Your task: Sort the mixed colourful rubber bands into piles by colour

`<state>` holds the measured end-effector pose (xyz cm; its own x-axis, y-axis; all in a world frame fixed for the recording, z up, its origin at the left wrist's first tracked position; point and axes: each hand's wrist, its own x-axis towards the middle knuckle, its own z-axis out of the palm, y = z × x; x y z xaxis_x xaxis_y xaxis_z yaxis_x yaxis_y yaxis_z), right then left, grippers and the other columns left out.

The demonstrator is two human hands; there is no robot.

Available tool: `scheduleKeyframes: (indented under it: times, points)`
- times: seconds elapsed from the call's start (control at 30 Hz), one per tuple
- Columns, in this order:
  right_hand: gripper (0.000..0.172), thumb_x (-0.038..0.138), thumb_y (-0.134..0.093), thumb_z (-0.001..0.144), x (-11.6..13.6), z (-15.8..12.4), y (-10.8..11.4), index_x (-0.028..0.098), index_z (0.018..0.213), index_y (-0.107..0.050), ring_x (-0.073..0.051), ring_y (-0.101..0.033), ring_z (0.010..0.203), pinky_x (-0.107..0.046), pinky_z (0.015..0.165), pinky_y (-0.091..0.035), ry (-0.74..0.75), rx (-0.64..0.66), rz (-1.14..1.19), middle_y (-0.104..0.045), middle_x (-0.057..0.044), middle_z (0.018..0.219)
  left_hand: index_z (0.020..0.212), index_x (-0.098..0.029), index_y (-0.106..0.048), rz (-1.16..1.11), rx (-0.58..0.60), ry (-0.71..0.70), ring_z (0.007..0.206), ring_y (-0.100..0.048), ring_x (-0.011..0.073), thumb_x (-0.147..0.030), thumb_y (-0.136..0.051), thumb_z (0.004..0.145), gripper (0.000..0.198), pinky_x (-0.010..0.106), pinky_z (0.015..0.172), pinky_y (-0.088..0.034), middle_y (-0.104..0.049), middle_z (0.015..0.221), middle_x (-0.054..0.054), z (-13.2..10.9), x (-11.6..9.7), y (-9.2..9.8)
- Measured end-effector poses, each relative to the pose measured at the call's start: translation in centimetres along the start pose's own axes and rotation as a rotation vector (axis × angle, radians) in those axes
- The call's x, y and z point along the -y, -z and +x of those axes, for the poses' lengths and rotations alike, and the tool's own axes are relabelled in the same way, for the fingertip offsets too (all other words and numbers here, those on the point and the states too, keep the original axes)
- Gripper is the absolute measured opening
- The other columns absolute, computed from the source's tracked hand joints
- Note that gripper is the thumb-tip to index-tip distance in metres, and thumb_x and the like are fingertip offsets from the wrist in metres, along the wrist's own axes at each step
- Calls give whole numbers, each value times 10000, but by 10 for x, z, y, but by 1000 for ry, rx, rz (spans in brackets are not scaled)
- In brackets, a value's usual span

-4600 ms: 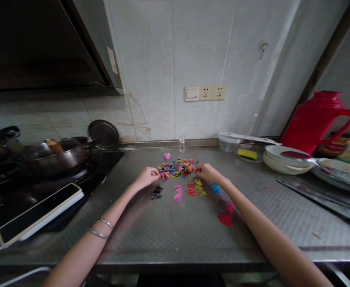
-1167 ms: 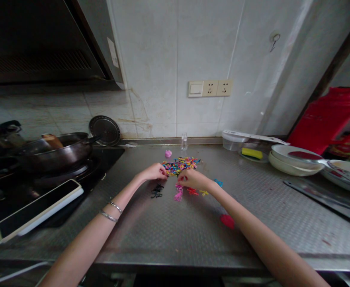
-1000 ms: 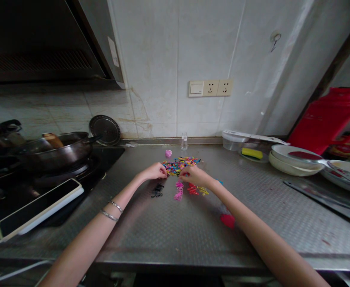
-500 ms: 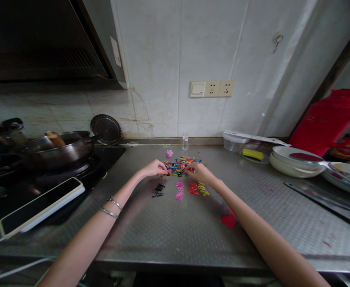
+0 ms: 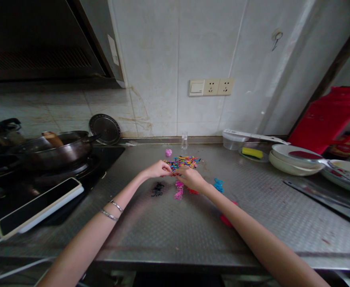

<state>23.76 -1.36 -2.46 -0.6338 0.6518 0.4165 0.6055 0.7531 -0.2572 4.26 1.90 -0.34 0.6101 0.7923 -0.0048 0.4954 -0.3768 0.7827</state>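
Note:
A heap of small mixed-colour elastic bands (image 5: pixel 183 162) lies on the steel counter (image 5: pixel 192 231). My left hand (image 5: pixel 158 169) and my right hand (image 5: pixel 190 177) meet at the heap's near edge, fingers pinched together on tiny bands that I cannot make out. In front of the heap lie small sorted piles: black (image 5: pixel 157 189), pink (image 5: pixel 178 190), blue (image 5: pixel 218 185). A bit of a red pile (image 5: pixel 192 191) shows under my right hand. A red patch (image 5: pixel 226 220) lies partly under my right forearm. A pink blob (image 5: pixel 168 152) sits behind the heap.
A dark pan (image 5: pixel 55 149) sits on the stove at left, a phone (image 5: pixel 37 209) on its near edge. A small glass vial (image 5: pixel 184 140) stands by the wall. At right are a yellow sponge (image 5: pixel 252 152), white bowls (image 5: pixel 291 159), a red thermos (image 5: pixel 327 117) and a knife (image 5: pixel 324 197).
My right hand has drawn back from the heap toward me and left, now covering the red and yellow piles; the blue pile shows again. My left hand stayed at the heap's edge.

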Motion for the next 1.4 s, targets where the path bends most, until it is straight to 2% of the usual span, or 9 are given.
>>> scheduleKeyframes:
  times: [0.23,0.5,0.73,0.83,0.9,1.07,1.13,1.27,1.4]
  points:
    - [228,274,-437,838,-9,0,10,210,921,-640,-156,-545,888,-235,758,-391,-68,-21,-86,-637,-55,904,703,-100,-669,13,32,37,482,-398,69,-308,-616,619,230,201,490,-300,-543,532,-2,-3,1,8]
    - [217,294,-449,827,-31,-4,15,234,922,-635,-163,-555,922,-252,775,-410,-166,-71,-63,-644,-39,935,691,-122,-683,132,198,156,438,-396,68,-303,-619,597,213,199,443,-238,-547,507,-2,-18,8,34]
    - [217,290,-457,821,-35,-5,14,228,919,-641,-164,-569,908,-244,742,-420,-187,-70,-45,-648,-31,960,656,-135,-673,152,301,182,476,-423,78,-292,-647,563,184,194,460,-260,-561,525,-6,-18,16,33]
    - [222,291,-461,819,-34,-5,16,216,917,-645,-158,-579,853,-244,718,-423,-173,-80,-22,-654,-40,922,663,-130,-666,149,269,172,476,-404,72,-309,-670,551,211,197,468,-253,-548,518,-14,-18,13,33]
    - [223,291,-467,815,-34,-4,18,204,909,-650,-154,-582,810,-243,701,-423,-151,-94,4,-658,-47,894,694,-120,-662,121,204,144,468,-382,66,-332,-671,566,247,198,467,-242,-532,511,-17,-17,8,32]
    - [213,275,-494,798,-37,-2,25,180,885,-664,-152,-584,761,-241,686,-414,-120,-124,72,-668,-56,842,820,-90,-648,20,-100,15,494,-404,70,-381,-624,643,342,199,482,-262,-568,600,16,-3,-6,19]
    - [215,267,-495,796,-38,-2,27,178,890,-666,-150,-582,754,-236,678,-409,-107,-129,91,-670,-58,844,864,-83,-647,53,-163,-16,469,-372,65,-394,-620,651,378,199,467,-243,-541,559,3,8,-12,9]
    - [216,267,-498,793,-39,-3,33,175,881,-672,-144,-577,734,-226,660,-403,-106,-108,107,-670,-60,840,901,-88,-658,101,-116,-88,455,-341,64,-413,-589,685,396,203,462,-235,-517,528,-9,27,-23,-11]
    - [220,278,-500,787,-41,-5,39,183,885,-674,-137,-566,694,-223,648,-398,-147,-70,96,-667,-50,786,827,-91,-681,143,-91,-142,490,-380,78,-408,-547,719,360,206,478,-260,-544,563,6,40,-28,-21]
